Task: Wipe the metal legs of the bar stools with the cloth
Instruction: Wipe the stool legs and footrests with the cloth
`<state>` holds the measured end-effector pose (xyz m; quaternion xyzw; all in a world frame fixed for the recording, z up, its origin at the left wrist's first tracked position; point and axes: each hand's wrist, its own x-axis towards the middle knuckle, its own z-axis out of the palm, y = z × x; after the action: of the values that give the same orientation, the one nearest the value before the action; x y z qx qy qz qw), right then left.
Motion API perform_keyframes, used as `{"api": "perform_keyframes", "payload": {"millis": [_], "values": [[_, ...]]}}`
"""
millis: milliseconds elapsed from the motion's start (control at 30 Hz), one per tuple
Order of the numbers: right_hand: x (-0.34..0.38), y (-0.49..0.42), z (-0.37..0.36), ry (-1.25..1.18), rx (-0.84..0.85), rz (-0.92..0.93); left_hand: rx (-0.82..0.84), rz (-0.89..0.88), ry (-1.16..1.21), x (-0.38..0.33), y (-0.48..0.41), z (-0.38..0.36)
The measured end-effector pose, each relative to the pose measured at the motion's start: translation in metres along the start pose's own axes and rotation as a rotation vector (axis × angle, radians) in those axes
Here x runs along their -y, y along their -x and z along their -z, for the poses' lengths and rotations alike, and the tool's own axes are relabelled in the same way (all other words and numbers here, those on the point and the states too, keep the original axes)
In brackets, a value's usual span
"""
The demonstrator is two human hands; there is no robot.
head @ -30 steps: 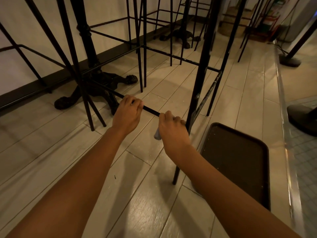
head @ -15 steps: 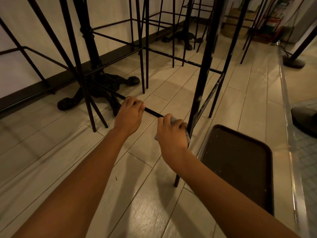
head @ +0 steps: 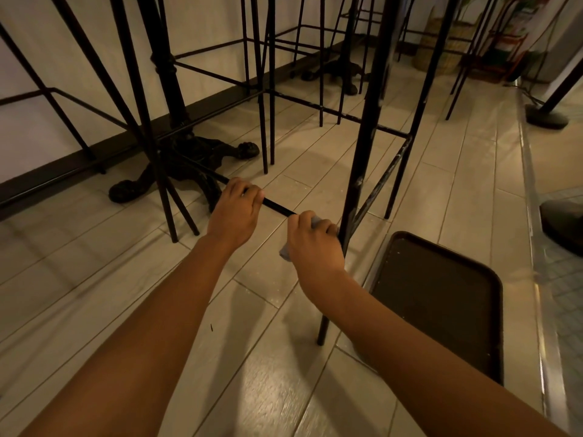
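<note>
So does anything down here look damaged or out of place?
Yes. The side rung of the stool being wiped has whitish scuffs where its black finish looks worn, and so does its near leg. A dark tray lies flat on the floor beside it.

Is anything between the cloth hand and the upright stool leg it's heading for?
Nothing visible. The right hand, closed on the cloth, sits on the crossbar right against the upright leg. The left hand grips the bar on the far side.

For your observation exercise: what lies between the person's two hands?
In the head view, a short bare stretch of the black crossbar runs from the left hand to the right hand, which holds the cloth; only floor tiles lie beneath.
</note>
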<state>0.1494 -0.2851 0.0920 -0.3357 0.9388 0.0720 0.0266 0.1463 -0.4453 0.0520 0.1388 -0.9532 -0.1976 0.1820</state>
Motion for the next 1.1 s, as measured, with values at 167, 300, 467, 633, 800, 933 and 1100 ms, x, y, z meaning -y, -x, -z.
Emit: {"api": "perform_keyframes", "payload": {"millis": [167,300,467,633,800,933,1100], "values": [[0.0,-0.007,-0.006,0.023,-0.041,-0.03,0.004,-0.03,-0.067,-0.011,0.003,0.006],[-0.001,-0.009,0.0,-0.037,-0.02,-0.005,0.036,-0.252,-0.137,-0.029,0.017,-0.002],[-0.001,-0.008,-0.003,-0.07,-0.043,0.006,0.028,-0.286,-0.075,-0.027,0.018,-0.011],[-0.004,-0.007,-0.01,-0.005,-0.091,0.001,-0.028,-0.284,-0.061,-0.029,0.023,-0.02],[-0.007,-0.006,-0.008,-0.073,-0.115,0.065,-0.019,-0.272,-0.033,-0.025,0.02,-0.02],[-0.007,-0.002,-0.011,0.076,-0.126,0.077,-0.005,-0.279,-0.078,-0.028,0.019,-0.016],[-0.015,0.005,-0.006,0.167,-0.14,0.159,0.042,-0.288,-0.117,-0.037,0.021,-0.009]]}}
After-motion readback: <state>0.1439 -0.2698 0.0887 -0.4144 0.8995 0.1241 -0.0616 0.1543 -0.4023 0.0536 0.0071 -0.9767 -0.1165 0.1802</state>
